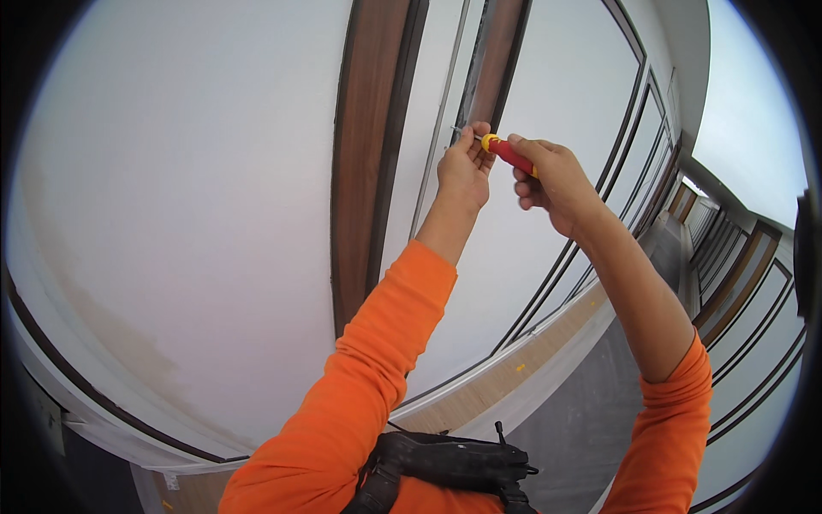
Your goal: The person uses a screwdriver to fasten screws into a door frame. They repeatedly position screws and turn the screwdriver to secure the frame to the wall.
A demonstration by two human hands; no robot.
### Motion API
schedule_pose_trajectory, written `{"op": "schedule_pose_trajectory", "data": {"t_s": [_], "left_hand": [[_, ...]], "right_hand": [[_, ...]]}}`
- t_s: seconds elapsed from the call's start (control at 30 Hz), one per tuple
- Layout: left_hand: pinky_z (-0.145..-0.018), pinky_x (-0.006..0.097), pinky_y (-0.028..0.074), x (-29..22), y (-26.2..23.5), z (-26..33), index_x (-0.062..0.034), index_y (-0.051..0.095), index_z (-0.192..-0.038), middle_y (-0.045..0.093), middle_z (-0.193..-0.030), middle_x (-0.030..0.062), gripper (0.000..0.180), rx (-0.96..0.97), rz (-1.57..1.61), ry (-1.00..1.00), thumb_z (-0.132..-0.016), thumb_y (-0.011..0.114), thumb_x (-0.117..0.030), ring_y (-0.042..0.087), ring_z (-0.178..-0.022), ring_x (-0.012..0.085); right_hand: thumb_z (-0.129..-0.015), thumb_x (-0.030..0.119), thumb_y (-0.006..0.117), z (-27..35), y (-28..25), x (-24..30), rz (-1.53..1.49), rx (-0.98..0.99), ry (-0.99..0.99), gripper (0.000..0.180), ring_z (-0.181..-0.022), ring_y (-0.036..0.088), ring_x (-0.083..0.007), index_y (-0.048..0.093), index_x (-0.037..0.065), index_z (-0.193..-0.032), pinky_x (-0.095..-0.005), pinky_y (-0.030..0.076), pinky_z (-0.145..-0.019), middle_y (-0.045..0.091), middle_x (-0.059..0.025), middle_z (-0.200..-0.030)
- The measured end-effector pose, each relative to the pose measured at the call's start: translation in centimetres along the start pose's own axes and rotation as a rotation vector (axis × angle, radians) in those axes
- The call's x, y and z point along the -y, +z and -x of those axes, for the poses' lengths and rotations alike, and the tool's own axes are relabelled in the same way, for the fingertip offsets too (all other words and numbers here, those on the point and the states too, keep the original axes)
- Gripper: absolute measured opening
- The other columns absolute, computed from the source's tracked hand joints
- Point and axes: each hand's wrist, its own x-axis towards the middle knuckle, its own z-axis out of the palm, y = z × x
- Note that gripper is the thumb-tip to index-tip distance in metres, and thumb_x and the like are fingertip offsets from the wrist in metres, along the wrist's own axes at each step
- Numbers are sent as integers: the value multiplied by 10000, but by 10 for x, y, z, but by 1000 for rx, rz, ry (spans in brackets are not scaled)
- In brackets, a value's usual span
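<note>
A screwdriver (509, 154) with a red and yellow handle lies across the upper middle, its thin metal shaft pointing left toward a narrow metal strip (447, 86) on the wall. My right hand (555, 178) is closed round the handle, thumb along its top. At the front of the handle, the fingers of my left hand (463, 176) are pinched about the shaft. The bare tip sticks out past them, close to the edge of a dark brown wooden panel (497, 73). Whether a screw sits at the tip is too small to tell.
Another brown wooden panel (368, 154) stands on the white wall (197, 188) to the left. Dark-framed wall panels (574, 94) run off to the right along a corridor with a grey floor (574, 428). A black strapped device (454, 458) sits at my chest.
</note>
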Motion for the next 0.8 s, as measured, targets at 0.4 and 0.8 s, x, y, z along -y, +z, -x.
{"op": "schedule_pose_trajectory", "data": {"t_s": [0.4,0.8], "left_hand": [[-1132,484,371,-63,-32,17,-167,774,-1148,713,-1211,2,294,122,-1935,1561,-856,811,-184,561,-1300,252],[-1196,556,336,-110,-1,-12,-157,787,-992,720,-1186,-3,186,698,-2330,1848,-817,833,-202,559,-1318,262]], "right_hand": [[-920,130,694,-23,-16,-14,1374,-186,-1101,130,-855,719,-342,688,8,-964,-423,578,-671,667,-173,-935],[-951,335,746,10,-28,3,960,-102,-718,500,-860,756,-359,615,-51,-1241,-408,617,-739,754,-211,-927]]}}
